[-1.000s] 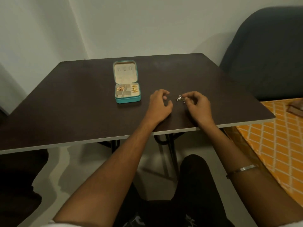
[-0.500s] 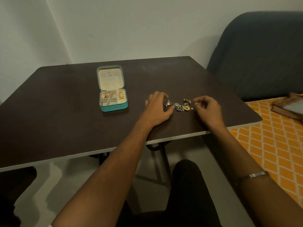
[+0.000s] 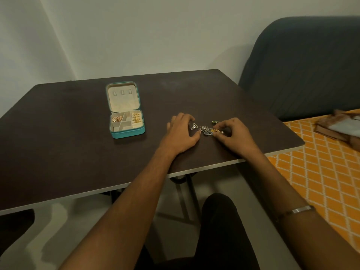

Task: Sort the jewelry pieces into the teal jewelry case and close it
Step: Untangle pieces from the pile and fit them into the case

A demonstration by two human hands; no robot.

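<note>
Table [image 3: 78, 152] dark, near edge under both forearms, left hand [image 3: 181, 133] flat with fingers loosely spread just left of jewelry pile [image 3: 207, 130], right hand [image 3: 232, 134] now curled, fingertips pinched on pile's right end, teal jewelry case [image 3: 125, 114] open farther left, partly filled.

Dark brown table [image 3: 58, 145] with a pale edge is carrying everything. Teal jewelry case [image 3: 127, 132] is sitting open left of centre — lid lying back flat, gold pieces showing in its back compartments. Loose jewelry pile [image 3: 207, 130] is lying right of centre near the front edge, well apart from the case. Left hand [image 3: 180, 133] is resting on the table just left of the pile; right hand [image 3: 233, 135] fingers are touching its right end.
</note>
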